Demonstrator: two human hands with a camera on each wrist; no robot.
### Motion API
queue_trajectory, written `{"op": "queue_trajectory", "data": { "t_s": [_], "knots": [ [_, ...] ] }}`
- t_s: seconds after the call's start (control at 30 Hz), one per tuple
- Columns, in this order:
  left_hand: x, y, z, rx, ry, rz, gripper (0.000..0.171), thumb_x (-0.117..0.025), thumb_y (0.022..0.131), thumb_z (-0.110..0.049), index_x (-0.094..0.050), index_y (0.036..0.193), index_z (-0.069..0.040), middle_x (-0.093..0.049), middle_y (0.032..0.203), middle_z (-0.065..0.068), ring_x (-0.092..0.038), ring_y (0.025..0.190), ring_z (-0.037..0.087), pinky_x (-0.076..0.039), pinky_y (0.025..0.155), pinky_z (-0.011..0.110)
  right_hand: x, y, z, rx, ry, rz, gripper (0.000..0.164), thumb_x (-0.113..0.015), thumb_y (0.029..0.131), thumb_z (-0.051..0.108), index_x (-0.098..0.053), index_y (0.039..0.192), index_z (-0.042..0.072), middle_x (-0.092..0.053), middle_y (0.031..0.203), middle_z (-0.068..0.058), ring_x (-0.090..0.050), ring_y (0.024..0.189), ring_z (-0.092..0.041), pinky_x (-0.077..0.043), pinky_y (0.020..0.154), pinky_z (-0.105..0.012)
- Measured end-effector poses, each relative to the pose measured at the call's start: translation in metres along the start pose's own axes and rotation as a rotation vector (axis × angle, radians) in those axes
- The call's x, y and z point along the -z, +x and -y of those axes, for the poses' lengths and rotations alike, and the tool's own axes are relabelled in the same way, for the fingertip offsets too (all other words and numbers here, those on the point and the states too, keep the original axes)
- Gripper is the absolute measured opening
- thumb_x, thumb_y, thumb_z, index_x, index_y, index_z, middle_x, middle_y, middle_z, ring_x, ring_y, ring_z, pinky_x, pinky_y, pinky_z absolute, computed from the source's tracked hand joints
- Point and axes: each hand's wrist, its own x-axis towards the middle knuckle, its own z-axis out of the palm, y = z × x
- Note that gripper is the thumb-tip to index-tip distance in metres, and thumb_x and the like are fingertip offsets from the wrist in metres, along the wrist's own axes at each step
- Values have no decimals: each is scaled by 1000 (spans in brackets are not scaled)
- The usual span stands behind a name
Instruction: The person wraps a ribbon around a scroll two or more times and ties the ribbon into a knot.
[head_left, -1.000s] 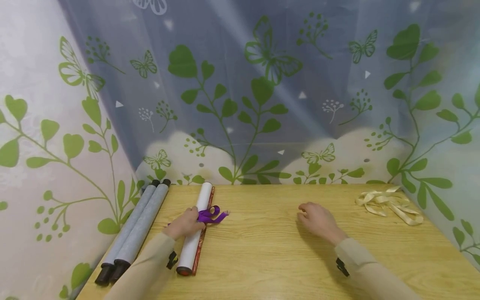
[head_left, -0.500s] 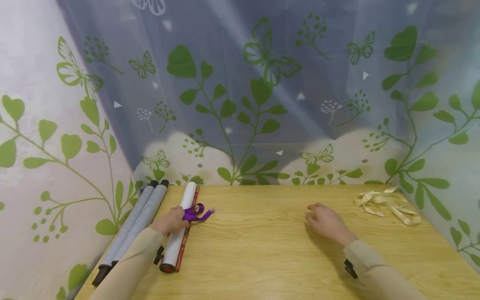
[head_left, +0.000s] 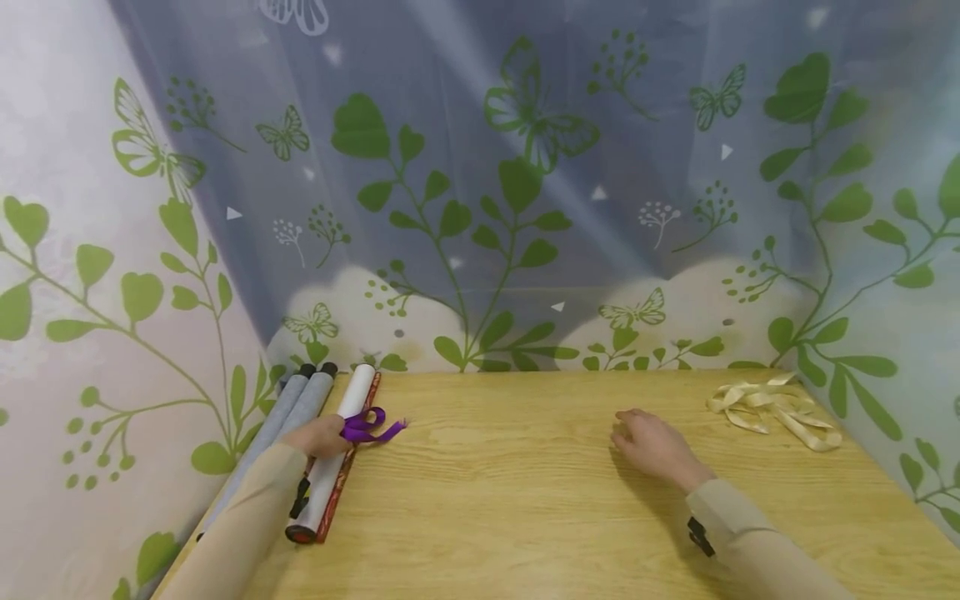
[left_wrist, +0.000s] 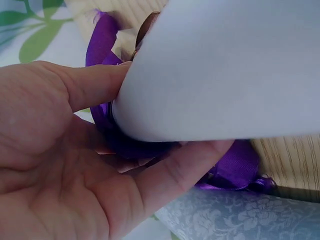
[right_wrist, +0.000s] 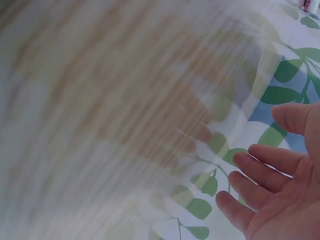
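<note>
A white rolled scroll (head_left: 327, 477) with a red patterned edge and dark end caps lies slanted on the left of the table. Tied round its middle is a purple ribbon (head_left: 367, 427) with a loop and loose tail. My left hand (head_left: 321, 435) grips the scroll there; in the left wrist view, thumb and fingers wrap the white roll (left_wrist: 215, 70) over the ribbon (left_wrist: 102, 45). Beside it on the left lie two grey scrolls (head_left: 307, 402), partly covered by my sleeve. My right hand (head_left: 656, 446) holds nothing, fingers relaxed, close to the table (right_wrist: 100, 100).
A loose heap of cream ribbon (head_left: 776, 408) lies at the far right of the wooden table (head_left: 510, 500). A leaf-and-butterfly printed curtain (head_left: 480, 250) hangs behind the table and on both sides.
My left hand has moved left with the white scroll and its purple ribbon, bringing them near the grey scrolls. My right hand shifted slightly to the right, then stayed put.
</note>
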Motion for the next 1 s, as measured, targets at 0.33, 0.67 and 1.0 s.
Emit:
{"op": "queue_trajectory", "data": {
  "t_s": [0.33,0.67,1.0],
  "knots": [
    [3,14,22,15,0,40,16,-60,85,-13,-49,77,-7,-46,68,5,-46,58,15,-42,50,27,4,-5,-5,18,-17,2,45,-57,97,22,-56,128,-10,-57,129,-31,-52,122,-49,-42,101,-61],
    [5,3,12,27,-3,12,15,-61,88,-12,-50,80,-4,-45,71,4,-44,63,16,-38,55,24,3,-4,-8,10,-11,10,47,-57,97,23,-54,130,-10,-56,131,-32,-49,125,-50,-41,102,-62],
    [-2,-10,-11,60,91,-178,51,-68,88,-24,-48,106,19,-59,88,28,-61,80,36,-53,67,45,11,0,-21,24,0,44,43,-57,96,17,-56,126,-14,-66,109,-26,-65,92,-36,-52,86,-54]
  ]
}}
